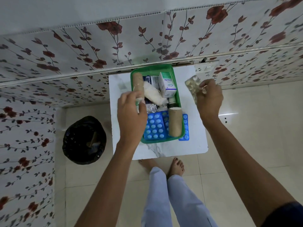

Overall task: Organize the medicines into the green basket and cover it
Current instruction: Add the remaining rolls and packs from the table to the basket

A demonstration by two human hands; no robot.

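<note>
Floral wallpaper and pale floor tiles frame a small white table (193,128) pushed against the wall, where I look down on a green basket (157,141) that fills the middle of the tabletop and reaches its far edge. My left hand (131,118) hovers over the basket's left rim, fingers closed around a small pale item too blurred to name. My right hand (210,99) is raised over the table's right edge, thumb and fingers pinching a clear blister strip (192,86) of pale tablets. Inside the basket lie two tan bandage rolls (175,122), a white gauze roll (154,94), a white Optibex box (167,86) and blue blister packs (154,128). One blue pack (186,126) sticks out past the basket's near right corner. A black bin (84,140) stands on the floor left of the table.
</note>
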